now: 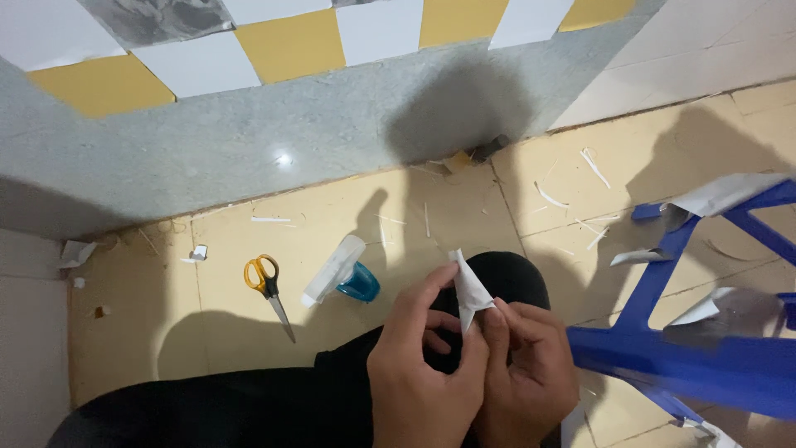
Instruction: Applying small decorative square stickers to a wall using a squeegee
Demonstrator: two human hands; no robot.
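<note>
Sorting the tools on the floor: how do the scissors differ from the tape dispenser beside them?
The scissors have yellow handles and a thin metal blade pointing toward the person; the tape dispenser is bulkier, teal with a white strip angled up-left. The scissors lie farther left, apart from the dispenser. Both rest on the tan floor tiles, untouched by either hand.

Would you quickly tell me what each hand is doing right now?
Left hand: closed, pinching the white paper piece.
Right hand: closed, pinching the same paper.

Single head view, no second view to share. Looks steeply down from above person's lap, close on hands, facing tiled floor [249,249] and wall base [249,141]. Right edge perhaps cut off, dim.
</note>
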